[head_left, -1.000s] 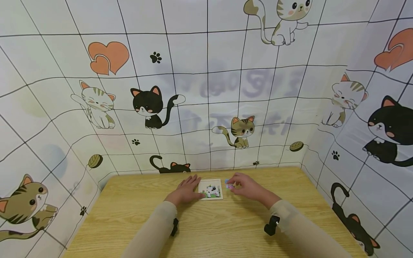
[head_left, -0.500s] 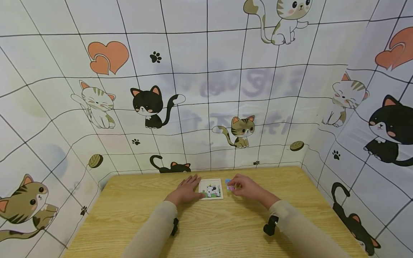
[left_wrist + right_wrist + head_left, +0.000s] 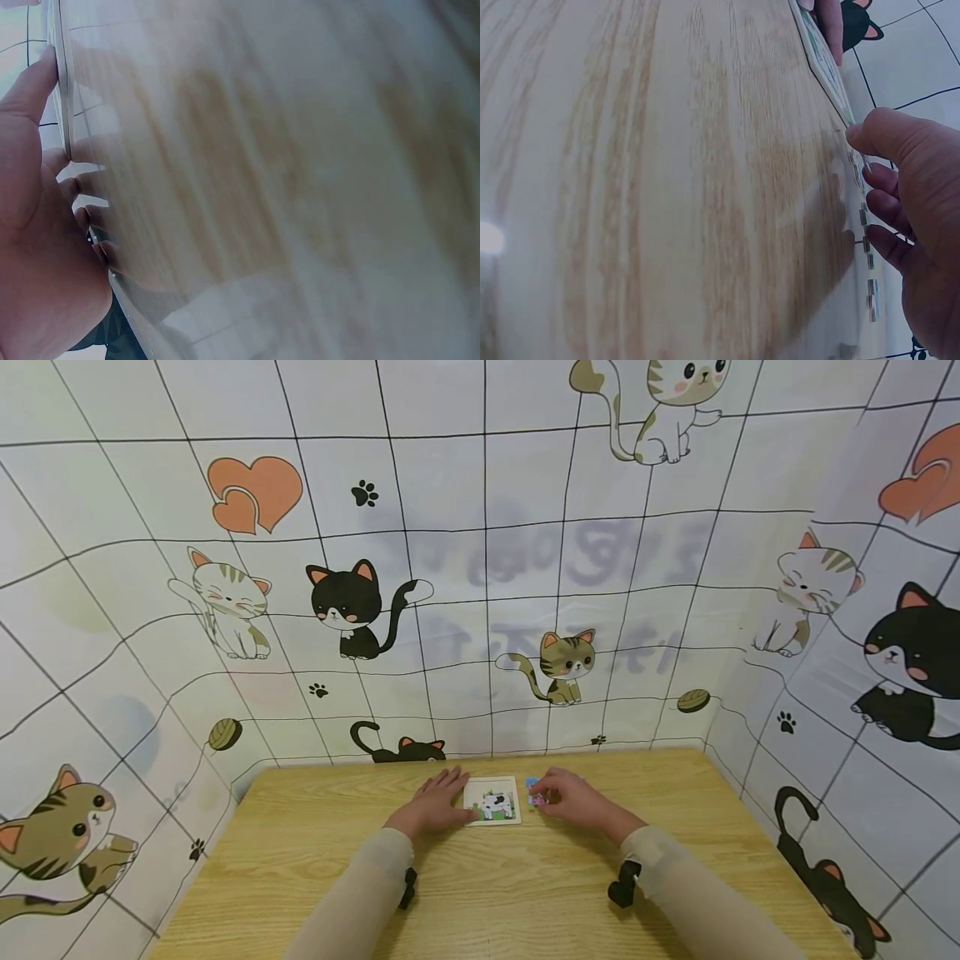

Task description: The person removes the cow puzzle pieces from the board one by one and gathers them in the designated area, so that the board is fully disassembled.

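In the head view, a square jigsaw tray showing a black-and-white cow lies near the far side of the table. My left hand rests at its left edge with fingers extended and the thumb on the rim. Right of the tray, my right hand pinches a small blue and pink puzzle piece between thumb and fingers. The right wrist view shows the thin edge of this piece at the fingertips of the right hand. The left wrist view catches the left hand against the tray's side.
Several flat puzzle pieces lie on the table under the right hand, mostly hidden from the head view. The wooden table meets a cat-patterned cloth wall at the back and sides. Both wrists wear black camera mounts.
The right hand has shifted slightly, its wrist a little to the left, and more of the blue and pink piece shows. The left hand and tray stay in place.
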{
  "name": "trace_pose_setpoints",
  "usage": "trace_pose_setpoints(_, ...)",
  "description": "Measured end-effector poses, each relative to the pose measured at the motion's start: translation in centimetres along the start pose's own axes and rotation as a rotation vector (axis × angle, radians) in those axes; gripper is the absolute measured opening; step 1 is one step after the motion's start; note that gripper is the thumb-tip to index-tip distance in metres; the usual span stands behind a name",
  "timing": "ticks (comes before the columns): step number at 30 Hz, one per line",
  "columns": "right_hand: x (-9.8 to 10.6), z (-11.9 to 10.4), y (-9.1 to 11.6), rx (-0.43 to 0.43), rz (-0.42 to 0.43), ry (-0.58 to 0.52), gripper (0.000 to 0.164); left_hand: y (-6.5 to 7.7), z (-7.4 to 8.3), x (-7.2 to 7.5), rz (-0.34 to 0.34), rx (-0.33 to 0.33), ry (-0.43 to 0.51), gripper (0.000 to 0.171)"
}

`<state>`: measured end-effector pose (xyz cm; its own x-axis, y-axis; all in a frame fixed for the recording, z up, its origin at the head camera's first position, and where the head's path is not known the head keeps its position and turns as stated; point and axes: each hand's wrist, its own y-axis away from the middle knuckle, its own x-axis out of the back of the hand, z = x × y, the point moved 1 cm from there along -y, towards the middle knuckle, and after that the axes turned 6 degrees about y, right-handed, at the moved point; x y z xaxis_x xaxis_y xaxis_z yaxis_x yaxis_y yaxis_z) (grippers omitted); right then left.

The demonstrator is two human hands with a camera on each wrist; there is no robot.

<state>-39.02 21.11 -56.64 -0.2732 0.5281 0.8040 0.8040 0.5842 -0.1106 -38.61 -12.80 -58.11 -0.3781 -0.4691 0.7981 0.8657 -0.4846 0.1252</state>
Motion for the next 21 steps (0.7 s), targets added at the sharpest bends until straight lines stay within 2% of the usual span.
trace_pose_setpoints(6, -0.2, 0.4, -0.1, 0.009, 0.005, 0.02, 0.021, -0.4, -0.4, -0.3, 0.004, 0.015, 0.01, 0.101)
trace_pose_setpoints(9, -0.3, 0.6, -0.3, 0.003, 0.002, 0.014, 0.02, -1.0, -1.3, -0.8, 0.009, 0.024, -0.002, 0.102)
trace_pose_setpoints(16, -0.5, 1.1, -0.5, -0.003, -0.004, 0.033, 0.015, -0.1, 0.3, -0.1, -0.001, 0.03, -0.012, 0.098)
trace_pose_setpoints(21, -0.5, 1.2, -0.5, 0.008, 0.002, 0.048, 0.012, -0.5, -0.7, -0.4, 0.004, 0.012, -0.007, 0.103)
